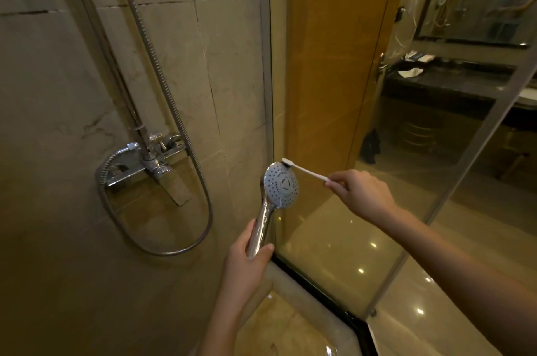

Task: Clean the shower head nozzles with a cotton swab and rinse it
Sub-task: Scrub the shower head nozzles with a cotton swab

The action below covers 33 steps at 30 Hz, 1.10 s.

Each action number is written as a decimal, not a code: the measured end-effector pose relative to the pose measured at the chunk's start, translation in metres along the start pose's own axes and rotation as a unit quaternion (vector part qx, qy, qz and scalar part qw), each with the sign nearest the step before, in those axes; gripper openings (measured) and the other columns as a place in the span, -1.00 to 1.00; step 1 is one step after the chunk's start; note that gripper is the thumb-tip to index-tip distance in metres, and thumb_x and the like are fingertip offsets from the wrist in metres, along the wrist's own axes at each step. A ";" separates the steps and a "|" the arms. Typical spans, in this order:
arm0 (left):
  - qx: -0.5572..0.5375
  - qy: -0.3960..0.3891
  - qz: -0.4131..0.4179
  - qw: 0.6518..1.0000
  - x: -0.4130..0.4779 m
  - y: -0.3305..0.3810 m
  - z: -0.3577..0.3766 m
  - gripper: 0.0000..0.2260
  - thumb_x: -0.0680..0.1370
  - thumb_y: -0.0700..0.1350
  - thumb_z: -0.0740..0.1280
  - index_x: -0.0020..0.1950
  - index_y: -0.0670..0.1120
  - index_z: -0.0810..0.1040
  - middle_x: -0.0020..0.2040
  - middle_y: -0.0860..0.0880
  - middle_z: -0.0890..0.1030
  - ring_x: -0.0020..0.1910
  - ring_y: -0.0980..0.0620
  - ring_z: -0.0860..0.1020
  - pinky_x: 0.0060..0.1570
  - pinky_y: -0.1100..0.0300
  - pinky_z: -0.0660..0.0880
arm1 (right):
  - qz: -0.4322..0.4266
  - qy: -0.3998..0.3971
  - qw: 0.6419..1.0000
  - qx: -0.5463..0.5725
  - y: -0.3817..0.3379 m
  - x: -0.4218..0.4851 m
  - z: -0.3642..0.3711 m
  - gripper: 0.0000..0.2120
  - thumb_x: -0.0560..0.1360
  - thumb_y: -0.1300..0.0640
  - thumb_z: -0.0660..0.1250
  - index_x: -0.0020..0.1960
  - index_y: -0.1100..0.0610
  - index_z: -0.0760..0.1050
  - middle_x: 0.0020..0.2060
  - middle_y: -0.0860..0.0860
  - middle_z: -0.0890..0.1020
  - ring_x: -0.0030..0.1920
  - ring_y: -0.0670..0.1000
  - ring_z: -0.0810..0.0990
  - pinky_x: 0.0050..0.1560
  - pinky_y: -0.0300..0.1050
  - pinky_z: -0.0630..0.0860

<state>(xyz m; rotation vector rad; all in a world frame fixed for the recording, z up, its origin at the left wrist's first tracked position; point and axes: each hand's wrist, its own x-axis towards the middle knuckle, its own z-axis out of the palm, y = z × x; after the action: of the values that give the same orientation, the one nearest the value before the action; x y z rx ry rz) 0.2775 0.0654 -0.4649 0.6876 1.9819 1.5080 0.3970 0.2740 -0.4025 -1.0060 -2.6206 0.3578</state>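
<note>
A chrome shower head with a round white face dotted with dark nozzles is held upright in the middle of the view, face toward me. My left hand grips its shiny handle from below. My right hand pinches the end of a thin white swab stick. The stick's brush-like white tip rests on the upper right rim of the nozzle face. A ribbed metal hose loops from the handle down and up along the wall.
A chrome mixer tap is mounted on the tiled wall at left. A glass shower panel stands just right of the shower head, with a black sill below. Behind it are a wooden door and a dark vanity counter.
</note>
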 end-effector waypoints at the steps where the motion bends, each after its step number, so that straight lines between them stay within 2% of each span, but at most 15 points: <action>1: -0.001 -0.003 0.003 1.000 -0.002 0.002 0.000 -0.47 0.47 -0.25 0.36 0.42 -0.02 0.35 0.32 -0.05 0.51 0.26 -0.05 0.49 0.25 0.10 0.39 | -0.006 0.001 1.000 0.002 0.000 -0.001 0.001 -0.76 0.58 -0.10 0.20 0.13 -0.08 0.57 -0.28 -0.14 0.59 -0.29 -0.15 0.57 -0.26 -0.13 0.59; 2: -0.003 -0.004 0.008 1.000 -0.002 0.003 0.000 -0.47 0.48 -0.25 0.36 0.42 -0.03 0.34 0.33 0.00 0.49 0.27 0.04 0.47 0.25 0.20 0.36 | -0.027 0.001 1.000 -0.002 -0.002 -0.004 0.004 -0.78 0.57 -0.10 0.20 0.11 -0.09 0.56 -0.33 -0.15 0.57 -0.34 -0.18 0.55 -0.34 -0.21 0.55; 4: -0.008 0.001 0.020 1.000 -0.001 0.004 -0.002 -0.47 0.48 -0.27 0.36 0.43 -0.06 0.34 0.34 0.00 0.48 0.29 0.05 0.45 0.26 0.22 0.34 | -0.074 -0.003 0.997 -0.017 -0.008 -0.012 0.008 -0.80 0.56 -0.11 0.19 0.06 -0.12 0.55 -0.40 -0.17 0.51 -0.42 -0.22 0.51 -0.45 -0.36 0.39; 7: -0.006 0.004 0.028 1.000 0.005 0.005 -0.002 -0.48 0.47 -0.28 0.36 0.40 -0.06 0.37 0.29 -0.05 0.53 0.26 -0.07 0.49 0.26 0.05 0.39 | -0.048 0.013 0.999 -0.018 -0.002 -0.004 0.002 -0.78 0.57 -0.10 0.20 0.10 -0.09 0.56 -0.34 -0.14 0.56 -0.36 -0.18 0.54 -0.38 -0.26 0.51; 9: -0.008 0.004 0.033 0.999 0.005 0.005 -0.001 -0.48 0.47 -0.28 0.36 0.41 -0.07 0.36 0.32 0.00 0.50 0.26 0.04 0.48 0.24 0.23 0.39 | -0.038 0.014 0.999 -0.009 0.000 -0.002 0.001 -0.78 0.57 -0.09 0.20 0.11 -0.08 0.56 -0.32 -0.13 0.57 -0.34 -0.16 0.55 -0.32 -0.18 0.56; 12: -0.007 0.004 0.041 0.999 0.004 0.004 0.000 -0.47 0.47 -0.27 0.36 0.42 -0.06 0.34 0.33 0.05 0.47 0.25 0.18 0.43 0.06 0.52 0.33 | -0.085 0.003 0.996 -0.030 -0.007 -0.006 0.005 -0.79 0.57 -0.10 0.20 0.09 -0.09 0.55 -0.38 -0.16 0.52 -0.40 -0.22 0.50 -0.43 -0.33 0.40; 16: -0.009 0.005 0.034 0.999 0.006 0.002 0.001 -0.48 0.48 -0.26 0.36 0.42 -0.05 0.34 0.31 0.05 0.48 0.22 0.15 0.45 0.12 0.39 0.33 | -0.063 0.026 0.997 -0.029 -0.003 0.001 0.001 -0.76 0.57 -0.10 0.20 0.13 -0.07 0.56 -0.41 -0.20 0.47 -0.42 -0.25 0.47 -0.46 -0.37 0.28; 18: -0.008 0.006 0.037 0.999 0.005 0.003 0.000 -0.47 0.48 -0.26 0.36 0.43 -0.06 0.33 0.33 0.04 0.47 0.25 0.13 0.44 0.10 0.42 0.34 | -0.080 0.016 0.996 -0.033 -0.005 0.001 0.004 -0.77 0.57 -0.10 0.20 0.12 -0.08 0.56 -0.42 -0.20 0.47 -0.43 -0.25 0.47 -0.47 -0.37 0.28; 21: -0.002 0.003 0.035 0.999 0.006 0.004 0.000 -0.47 0.47 -0.25 0.36 0.43 -0.03 0.34 0.32 0.04 0.48 0.24 0.10 0.47 0.14 0.35 0.38 | -0.057 0.024 0.997 -0.044 -0.002 0.007 -0.003 -0.75 0.57 -0.10 0.20 0.15 -0.06 0.56 -0.35 -0.18 0.52 -0.37 -0.19 0.51 -0.42 -0.29 0.43; 22: -0.003 -0.001 0.032 0.999 0.006 0.003 0.001 -0.46 0.48 -0.25 0.36 0.43 -0.02 0.34 0.32 0.06 0.48 0.21 0.13 0.48 0.10 0.40 0.40 | -0.048 0.027 0.998 -0.039 0.001 0.009 -0.005 -0.75 0.58 -0.09 0.20 0.15 -0.05 0.56 -0.32 -0.17 0.54 -0.35 -0.17 0.53 -0.38 -0.25 0.48; 24: -0.012 -0.004 0.031 0.999 0.003 0.004 0.003 -0.46 0.48 -0.26 0.35 0.43 -0.02 0.33 0.31 0.09 0.46 0.17 0.21 0.47 0.01 0.53 0.39 | -0.065 0.024 0.997 -0.029 0.000 0.008 -0.003 -0.77 0.57 -0.08 0.21 0.11 -0.05 0.57 -0.37 -0.18 0.51 -0.39 -0.20 0.50 -0.43 -0.33 0.39; 27: -0.021 -0.002 0.033 0.999 0.003 0.006 0.002 -0.47 0.48 -0.28 0.35 0.43 -0.04 0.33 0.34 0.07 0.45 0.25 0.14 0.44 0.17 0.38 0.35 | -0.095 0.013 0.995 -0.038 -0.006 0.002 0.001 -0.79 0.56 -0.09 0.21 0.09 -0.07 0.56 -0.42 -0.20 0.46 -0.43 -0.25 0.47 -0.47 -0.40 0.26; 30: -0.019 -0.019 0.026 0.999 0.002 0.005 0.002 -0.46 0.49 -0.25 0.35 0.43 0.00 0.31 0.29 0.16 0.42 0.20 0.21 0.41 -0.01 0.54 0.34 | -0.054 0.023 0.998 -0.021 0.000 0.007 -0.004 -0.77 0.58 -0.07 0.21 0.12 -0.03 0.56 -0.34 -0.15 0.54 -0.37 -0.20 0.52 -0.42 -0.33 0.41; 31: -0.020 -0.018 0.022 0.999 0.001 0.005 0.002 -0.46 0.49 -0.25 0.35 0.43 0.01 0.31 0.27 0.17 0.42 0.19 0.22 0.40 -0.09 0.59 0.34 | -0.056 0.020 0.998 -0.016 0.000 0.006 -0.002 -0.77 0.57 -0.08 0.20 0.10 -0.04 0.56 -0.34 -0.15 0.55 -0.38 -0.20 0.52 -0.42 -0.33 0.41; 33: -0.017 -0.009 0.022 1.000 0.000 0.002 0.001 -0.46 0.48 -0.28 0.35 0.42 -0.01 0.32 0.30 0.12 0.44 0.21 0.21 0.41 -0.08 0.64 0.33 | -0.084 0.006 0.996 -0.023 -0.003 -0.001 0.003 -0.78 0.57 -0.09 0.20 0.08 -0.06 0.56 -0.39 -0.17 0.52 -0.42 -0.22 0.50 -0.44 -0.37 0.36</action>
<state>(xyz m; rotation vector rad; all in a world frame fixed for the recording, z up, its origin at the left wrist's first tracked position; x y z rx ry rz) 0.2789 0.0667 -0.4632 0.7317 1.9349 1.5512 0.3953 0.2711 -0.4043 -0.7926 -2.6905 0.2515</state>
